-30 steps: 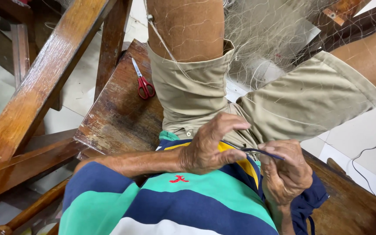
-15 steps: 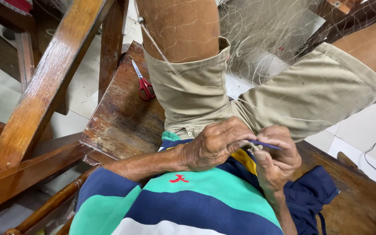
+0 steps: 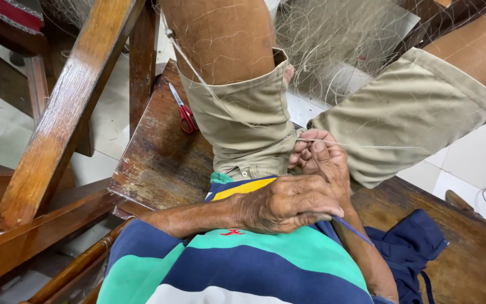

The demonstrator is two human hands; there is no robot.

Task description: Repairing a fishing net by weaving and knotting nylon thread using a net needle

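The fine pale monofilament fishing net (image 3: 338, 39) hangs bunched between the raised knees, over the khaki shorts (image 3: 243, 124), and one taut strand of it runs straight across to the person's right hand (image 3: 319, 157). That's the change worth calling: a second ago the two hands sat side by side at the lap with a dark thin tool stretched between them; half a second ago they had drawn tight together; now the right hand has gone up and forward to the hem of the shorts, fingers curled and pinching that strand, while the left hand (image 3: 288, 202) has closed over into a fist just behind it, low against the striped blue, green and yellow shirt (image 3: 226, 264). Out of the left fist trails a thin blue-violet cord or needle tip (image 3: 352, 229) — hard to say which from here, the fist hides most of it. So the hands are touching, stacked rather than level, each clamped on its own line: right on the net strand, left on the blue piece. To my eye that reads as a pull-through, a knot being drawn snug on the mesh.

Off to the side, the red-handled scissors (image 3: 185, 114) lie untouched on the worn dark wooden bench (image 3: 153, 157), well clear of both hands. A navy cloth (image 3: 412, 247) lies crumpled on the bench by the right elbow.
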